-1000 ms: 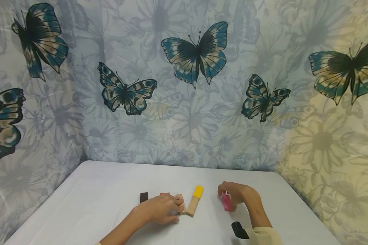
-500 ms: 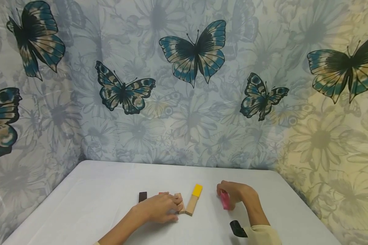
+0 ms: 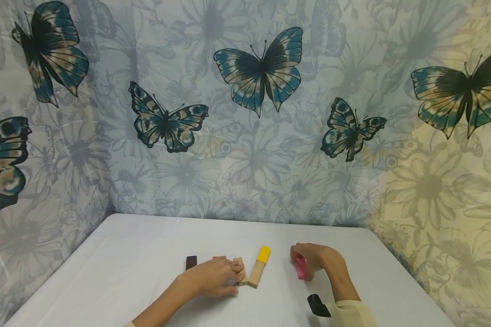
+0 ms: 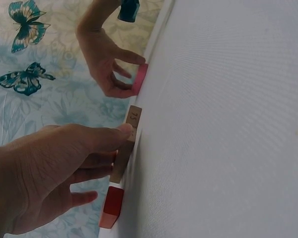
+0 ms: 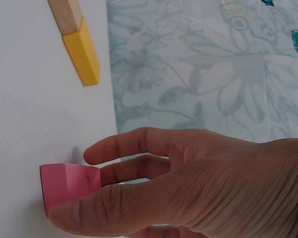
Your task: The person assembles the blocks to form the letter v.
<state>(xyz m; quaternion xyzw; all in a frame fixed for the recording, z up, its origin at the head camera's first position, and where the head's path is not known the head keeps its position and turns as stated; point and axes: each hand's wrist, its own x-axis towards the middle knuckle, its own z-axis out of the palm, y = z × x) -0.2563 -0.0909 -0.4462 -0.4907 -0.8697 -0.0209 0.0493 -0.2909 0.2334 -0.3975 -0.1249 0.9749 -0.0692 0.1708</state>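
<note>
My left hand (image 3: 212,276) pinches a plain wooden block (image 3: 241,270) on the white table, thumb on one side and fingers on the other. Dark marks show on that block's end in the left wrist view. A second wooden block (image 3: 255,275) meets it at the near end, forming a V, and a yellow block (image 3: 263,254) continues its far end. Beside the left fingers lies a red block (image 4: 111,206), mostly hidden by the hand in the head view. Over to the right, my right hand (image 3: 317,259) grips a pink block (image 5: 72,186) between thumb and fingers.
Left of the left hand is a dark brown block (image 3: 191,262), partly covered by the wrist. The white table (image 3: 147,240) ends at butterfly-printed cloth walls (image 3: 253,181) at the back and sides. A black wrist-worn piece (image 3: 318,305) sits by the right sleeve.
Both hands keep their hold on the wooden and pink blocks. The pink block tilts slightly less than a second ago; the view itself shifts a little.
</note>
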